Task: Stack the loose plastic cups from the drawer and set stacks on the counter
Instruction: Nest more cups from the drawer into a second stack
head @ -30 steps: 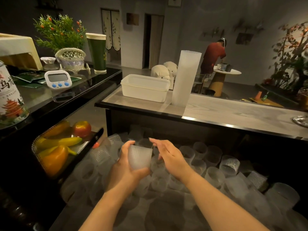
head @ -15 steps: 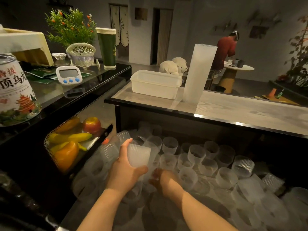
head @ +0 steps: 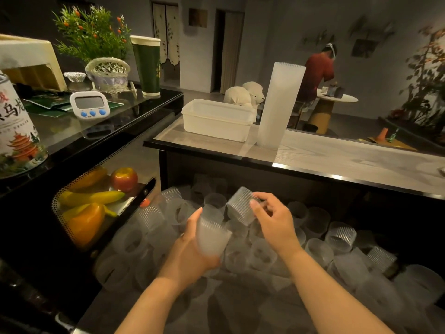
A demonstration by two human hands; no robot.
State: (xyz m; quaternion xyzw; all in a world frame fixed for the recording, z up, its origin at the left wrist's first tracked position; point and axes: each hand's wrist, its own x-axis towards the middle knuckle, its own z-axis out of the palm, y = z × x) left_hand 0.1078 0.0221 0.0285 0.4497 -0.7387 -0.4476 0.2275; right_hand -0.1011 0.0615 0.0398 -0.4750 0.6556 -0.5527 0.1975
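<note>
The open drawer (head: 240, 297) below the counter is full of several loose frosted ribbed plastic cups (head: 340, 236). My left hand (head: 190, 251) grips a short stack of cups (head: 212, 237) above the drawer. Just to the right, my right hand (head: 274, 222) pinches a single ribbed cup (head: 240, 208) by its rim, tilted, close beside the top of the stack. A tall stack of cups (head: 279, 104) stands upright on the grey counter (head: 349, 160).
A white plastic tub (head: 216, 121) sits on the counter left of the tall stack. At left a perforated tray (head: 72, 191) holds fruit and peppers. The black side counter (head: 120, 126) carries a timer, a green cup and a basket. A person stands far back.
My right hand has come up out of the drawer with a single cup and brought it beside the stack in my left hand. The left hand has tilted its stack.
</note>
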